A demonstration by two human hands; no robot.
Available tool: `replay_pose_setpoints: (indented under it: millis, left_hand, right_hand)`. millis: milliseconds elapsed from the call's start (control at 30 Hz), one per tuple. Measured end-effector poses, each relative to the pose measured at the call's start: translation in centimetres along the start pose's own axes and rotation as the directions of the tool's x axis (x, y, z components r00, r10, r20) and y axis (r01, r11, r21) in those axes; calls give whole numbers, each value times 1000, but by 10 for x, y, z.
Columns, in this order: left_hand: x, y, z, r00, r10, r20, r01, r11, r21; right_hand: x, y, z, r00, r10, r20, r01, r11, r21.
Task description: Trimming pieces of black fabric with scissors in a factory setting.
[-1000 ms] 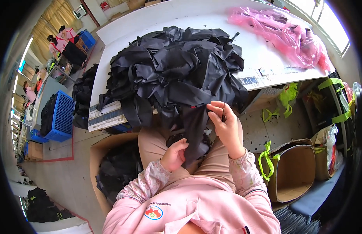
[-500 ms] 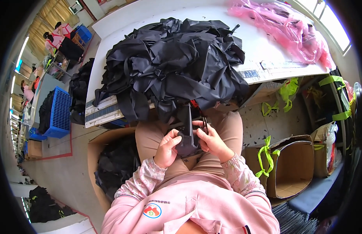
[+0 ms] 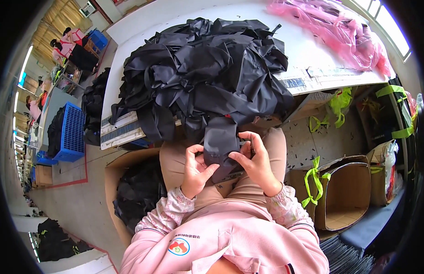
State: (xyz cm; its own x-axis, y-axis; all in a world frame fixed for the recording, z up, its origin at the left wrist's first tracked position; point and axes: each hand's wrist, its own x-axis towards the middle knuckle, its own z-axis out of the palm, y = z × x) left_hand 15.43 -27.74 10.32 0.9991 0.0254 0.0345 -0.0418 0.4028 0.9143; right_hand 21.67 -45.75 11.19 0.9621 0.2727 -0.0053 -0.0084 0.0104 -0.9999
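Crumpled pink plastic [image 3: 333,36] lies upper right, a blue crate [image 3: 73,137] left, an open carton [image 3: 348,201] lower right.

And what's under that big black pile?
The black pile lies on a white table, whose top shows at both sides. The pile covers the part right beneath, so anything else there is hidden.

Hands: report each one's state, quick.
Left hand: closed, holding black cloth.
Right hand: closed, holding the same cloth, plus a small dark object.

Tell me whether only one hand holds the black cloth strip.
No, the left hand and right hand both hold the cloth strip.
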Motion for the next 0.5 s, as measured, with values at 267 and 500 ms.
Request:
replay_pose_setpoints:
  millis: [267, 500]
  left_hand:
    - [4, 5, -4, 977, 185, 107, -212, 905, 369]
    - [7, 23, -1, 997, 81, 16, -78, 852, 517]
  right_hand:
    - [-8, -16, -9, 996, -85, -16, 81, 983, -167]
    - [-9, -23, -16, 965, -258, -36, 230, 908, -349]
